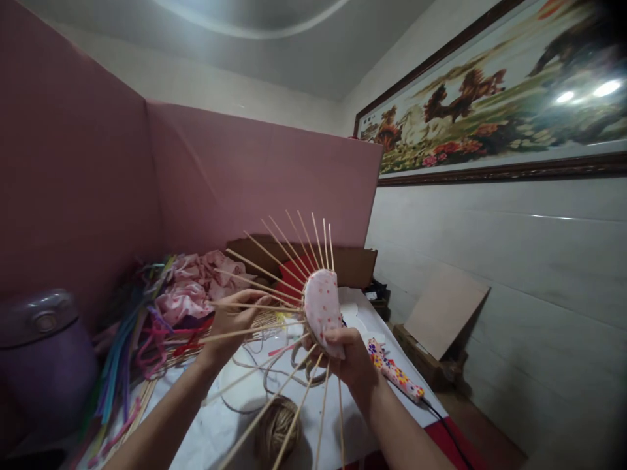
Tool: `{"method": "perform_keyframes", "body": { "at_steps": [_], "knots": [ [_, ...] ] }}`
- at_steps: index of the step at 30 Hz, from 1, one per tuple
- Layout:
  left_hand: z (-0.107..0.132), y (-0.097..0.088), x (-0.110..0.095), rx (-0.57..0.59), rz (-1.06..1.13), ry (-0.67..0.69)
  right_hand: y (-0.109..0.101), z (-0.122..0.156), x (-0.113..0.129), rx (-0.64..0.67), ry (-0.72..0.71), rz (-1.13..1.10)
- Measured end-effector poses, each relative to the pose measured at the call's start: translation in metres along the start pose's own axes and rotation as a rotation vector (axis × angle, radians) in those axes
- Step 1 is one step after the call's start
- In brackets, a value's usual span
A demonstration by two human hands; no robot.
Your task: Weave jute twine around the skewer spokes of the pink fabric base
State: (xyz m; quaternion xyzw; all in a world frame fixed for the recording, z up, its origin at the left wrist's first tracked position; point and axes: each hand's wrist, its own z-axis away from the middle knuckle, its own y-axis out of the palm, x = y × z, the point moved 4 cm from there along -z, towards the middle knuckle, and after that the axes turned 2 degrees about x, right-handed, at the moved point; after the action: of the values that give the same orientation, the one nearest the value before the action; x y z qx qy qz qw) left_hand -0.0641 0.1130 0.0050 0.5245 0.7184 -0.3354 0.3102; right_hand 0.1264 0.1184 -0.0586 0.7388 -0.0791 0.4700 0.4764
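Note:
A half-round piece covered in pink dotted fabric (pixel 323 303) is held up above the table, tilted, with many thin wooden sticks (pixel 277 251) fanning out from its curved edge. My right hand (pixel 350 352) grips its lower end, thumb on the fabric. My left hand (pixel 240 316) is closed in a pinch among the sticks on the left side; what lies between its fingertips is too small to make out. Loops of brown twine (pixel 269 378) hang below the piece and lie on the table. A ball of twine (pixel 278 427) sits beneath, partly behind the sticks.
A flower-patterned glue gun (pixel 394 372) with a black cord lies on the white table (pixel 196 431) at right. Pink fabric (pixel 196 287), colored pipe cleaners (pixel 117 365) and loose sticks fill the left. A purple container (pixel 46 365) stands far left; cardboard (pixel 445 310) leans at the right wall.

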Motion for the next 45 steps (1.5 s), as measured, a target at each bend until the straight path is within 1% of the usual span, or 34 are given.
{"method": "perform_keyframes", "body": {
  "at_steps": [3,5,9,11,13,17,19,24,30,35,40,42,45],
  "knots": [
    [0.0,-0.004,0.004,0.013,-0.071,0.054,0.005,0.001,-0.006,0.055,0.062,0.066],
    [0.0,-0.006,0.004,0.01,-0.101,0.096,0.006,0.001,-0.01,0.065,0.08,0.085],
    [0.0,-0.005,-0.001,0.06,-0.17,0.146,0.005,0.0,-0.015,0.028,0.059,0.058],
    [0.0,-0.006,-0.005,0.067,-0.242,0.167,0.006,-0.001,-0.014,0.041,0.051,0.063],
    [-0.001,-0.009,-0.009,0.039,-0.329,0.223,0.007,-0.001,-0.014,0.052,0.056,0.076],
    [-0.004,-0.022,-0.016,-0.052,-0.52,0.4,0.004,-0.003,-0.012,0.023,0.074,0.096],
    [-0.006,-0.029,-0.018,-0.099,-0.585,0.45,0.001,-0.003,-0.012,0.008,0.079,0.097],
    [-0.009,-0.05,-0.026,-0.244,-0.588,0.49,-0.004,-0.005,-0.01,-0.075,0.059,0.055],
    [-0.007,-0.064,-0.038,-0.301,-0.651,0.57,-0.01,-0.008,-0.012,-0.142,0.049,-0.002],
    [-0.002,-0.066,-0.041,-0.311,-0.662,0.659,-0.011,-0.006,-0.012,-0.2,0.06,-0.025],
    [0.0,-0.067,-0.043,-0.294,-0.699,0.673,-0.015,-0.006,-0.011,-0.267,0.069,-0.026],
    [-0.001,-0.068,-0.044,-0.273,-0.71,0.676,-0.017,-0.007,-0.011,-0.267,0.087,-0.005],
    [-0.004,-0.072,-0.046,-0.237,-0.689,0.665,-0.018,-0.007,-0.009,-0.219,0.096,0.055]
  ]
}}
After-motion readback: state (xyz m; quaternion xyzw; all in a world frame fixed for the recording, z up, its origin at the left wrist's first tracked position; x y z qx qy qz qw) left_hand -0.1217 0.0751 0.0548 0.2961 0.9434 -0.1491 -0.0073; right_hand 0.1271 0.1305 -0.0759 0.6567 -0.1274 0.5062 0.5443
